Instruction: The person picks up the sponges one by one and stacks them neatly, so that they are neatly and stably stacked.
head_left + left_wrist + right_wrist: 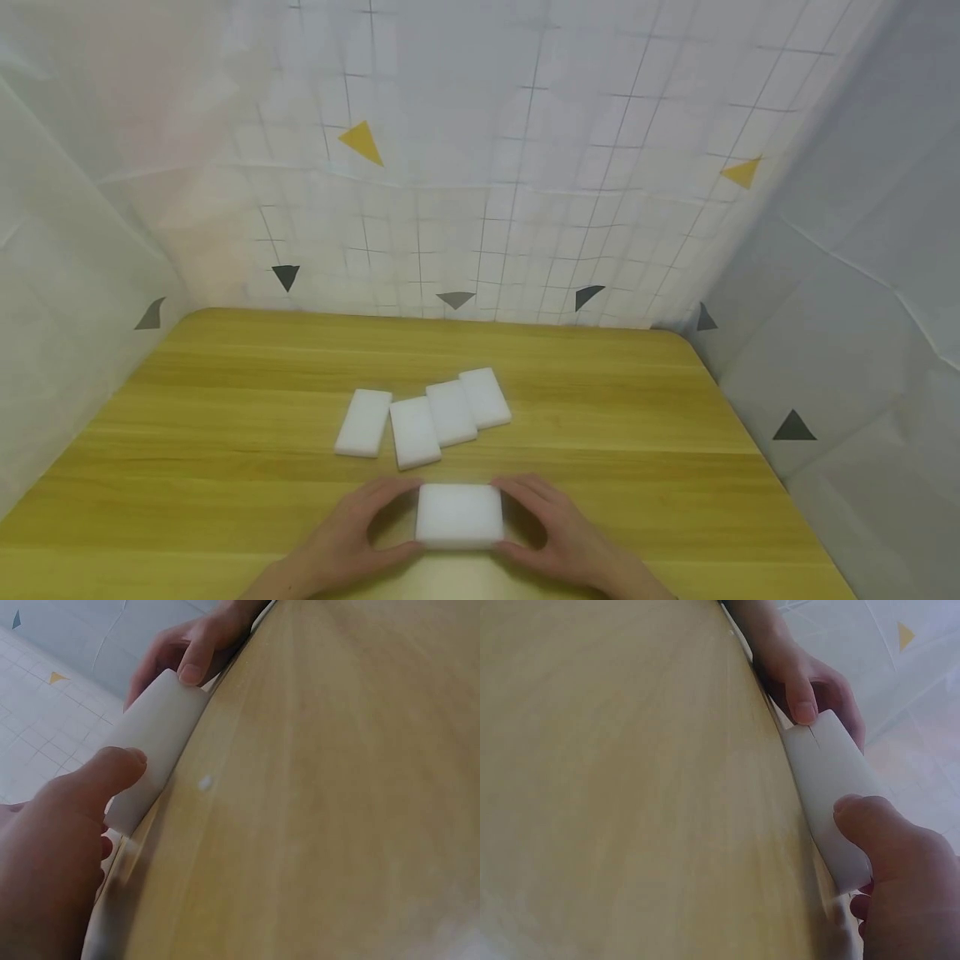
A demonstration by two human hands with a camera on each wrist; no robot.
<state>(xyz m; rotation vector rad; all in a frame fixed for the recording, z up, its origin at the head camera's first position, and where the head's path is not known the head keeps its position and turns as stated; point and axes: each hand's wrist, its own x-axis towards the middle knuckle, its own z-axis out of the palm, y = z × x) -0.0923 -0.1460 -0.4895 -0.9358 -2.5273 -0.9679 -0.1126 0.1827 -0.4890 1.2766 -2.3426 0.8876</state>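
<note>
Near the front of the table, a thick white block that looks like a melamine sponge (459,517) lies between both hands, its long side running left to right. My left hand (351,533) pinches its left end, thumb at the near side and fingers at the far side. The right hand (564,533) holds the other end the same way. In the right wrist view a short dark line crosses one end of the sponge (821,769); whether it is one piece or a stack I cannot tell. The left wrist view shows the left thumb pressed on the sponge's near face (166,712).
Beyond the hands lie several thinner white sponges: one apart on the left (363,423), the others in a slanting row, the middle sponge (452,412) among them. A wood-grain table (615,417) carries everything. White gridded sheeting (480,167) hangs behind, with plain sheets at both sides.
</note>
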